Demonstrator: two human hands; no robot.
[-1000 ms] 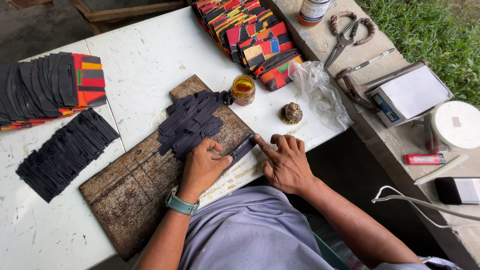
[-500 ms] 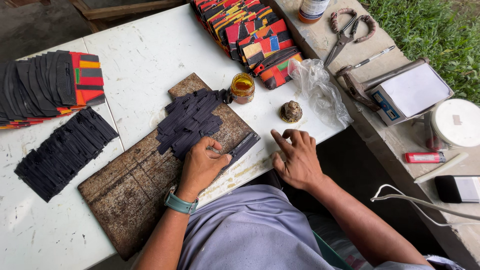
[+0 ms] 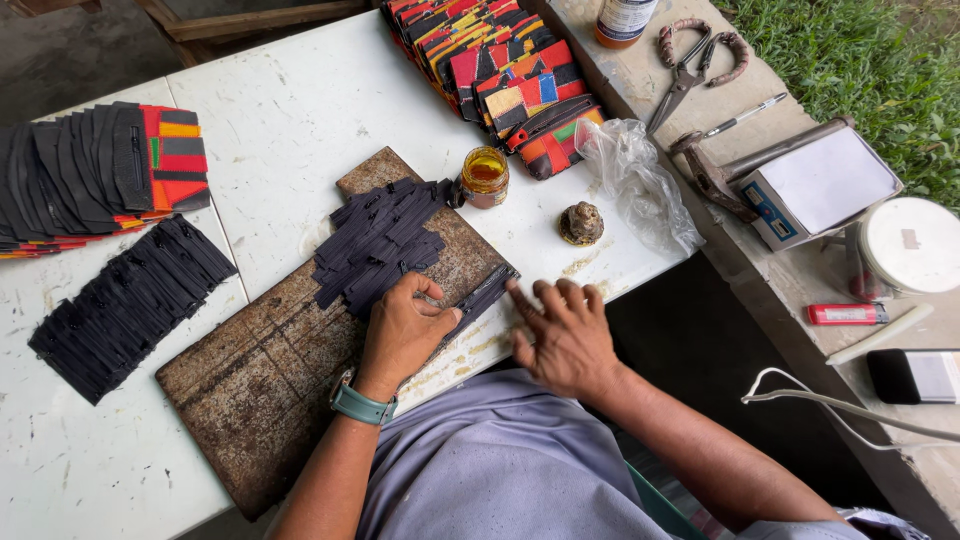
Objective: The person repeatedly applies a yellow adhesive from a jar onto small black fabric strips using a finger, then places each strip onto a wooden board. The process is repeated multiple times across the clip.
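Your left hand (image 3: 402,330), forearm angled up from bottom, curls its fingers down onto the long black zipper strip (image 3: 478,298) on the rusty brown board (image 3: 250,370) at the white desk (image 3: 300,110) edge. Your right hand (image 3: 562,335) lies flat, fingers spread, holding nothing, index tip touching the strip's end.

Glue jar (image 3: 484,176) sitting mid-table by board's top corner. Colourful pouches (image 3: 505,70) stacking at table's far edge, more w/ black pieces (image 3: 95,170) at far-left edge. Scissors (image 3: 690,65), lighter (image 3: 846,314), brush (image 3: 912,375) lying on concrete ledge (image 3: 800,270) at right.
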